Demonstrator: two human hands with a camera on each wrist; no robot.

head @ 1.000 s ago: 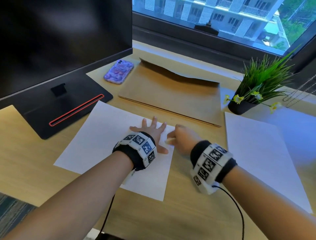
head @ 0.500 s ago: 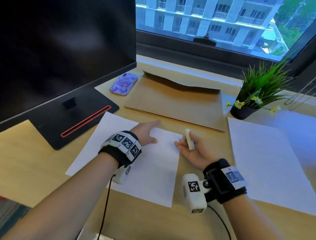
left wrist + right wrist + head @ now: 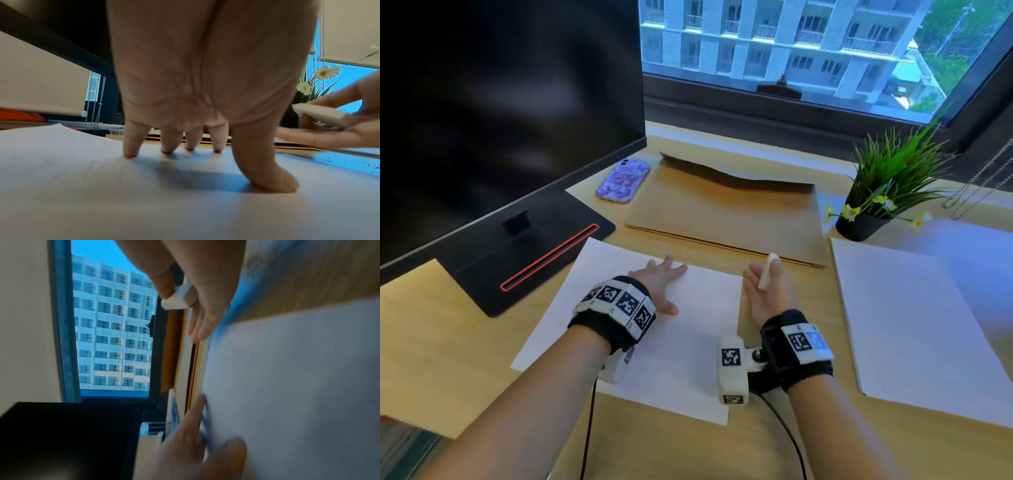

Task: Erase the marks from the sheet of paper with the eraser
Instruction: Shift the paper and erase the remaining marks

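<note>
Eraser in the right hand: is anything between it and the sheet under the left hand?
Nothing visible. The right hand, palm up, holds the eraser just beyond the sheet's right edge; the left hand presses the sheet's far left part.

Left hand [image 3: 659, 286] flat, right hand [image 3: 768, 291] palm-up

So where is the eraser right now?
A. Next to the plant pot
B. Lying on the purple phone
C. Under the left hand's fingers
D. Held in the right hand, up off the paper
D: the eraser sits in the upturned right hand, pinched by the thumb, lifted beside the sheet of paper, while the left hand presses the paper flat.
</note>
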